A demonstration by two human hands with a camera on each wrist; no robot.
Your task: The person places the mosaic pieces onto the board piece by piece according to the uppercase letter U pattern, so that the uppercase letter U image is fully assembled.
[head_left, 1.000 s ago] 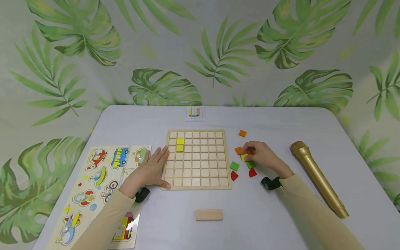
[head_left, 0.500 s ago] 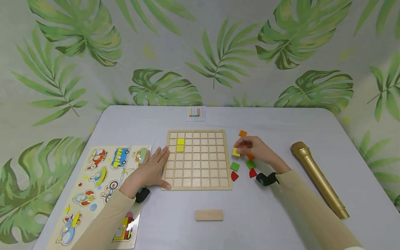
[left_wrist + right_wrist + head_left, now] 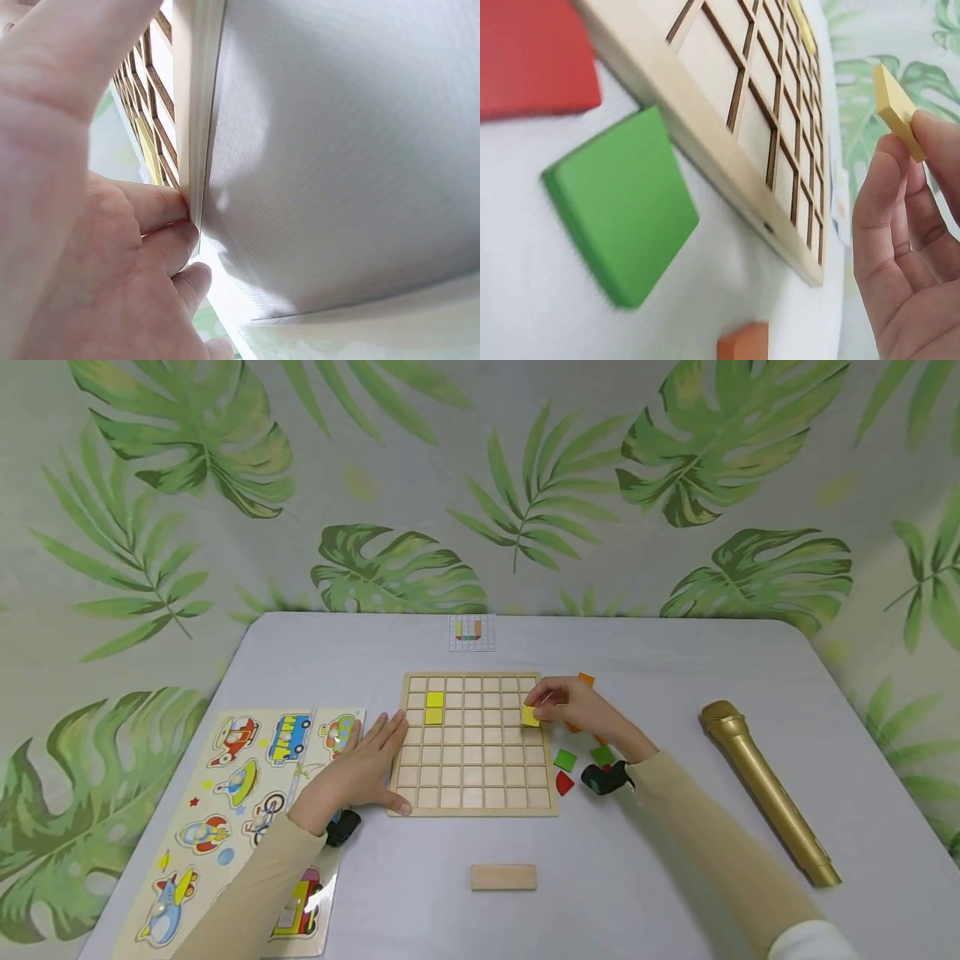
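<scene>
My right hand [image 3: 576,706] pinches a yellow square tile [image 3: 897,112] between thumb and fingertips, over the right edge of the wooden grid board [image 3: 472,768]. The right wrist view shows this tile raised above the board. Two yellow tiles [image 3: 433,707] sit one below the other in cells at the board's upper left. My left hand [image 3: 358,770] lies with straight fingers along the board's left edge, fingertips touching the frame. Green tiles [image 3: 566,760], a red rounded piece [image 3: 564,783] and orange tiles [image 3: 587,679] lie right of the board, some partly hidden by my right hand and wrist.
A small card [image 3: 471,632] with a coloured U pattern lies behind the board. To the left is a vehicle puzzle board [image 3: 240,827], partly under my left arm. A plain wooden block [image 3: 503,877] lies in front, and a gold microphone [image 3: 768,793] on the right.
My right hand has picked up the yellow tile from among the loose pieces and carried it left to the board's right edge. The left hand stays where it was.
</scene>
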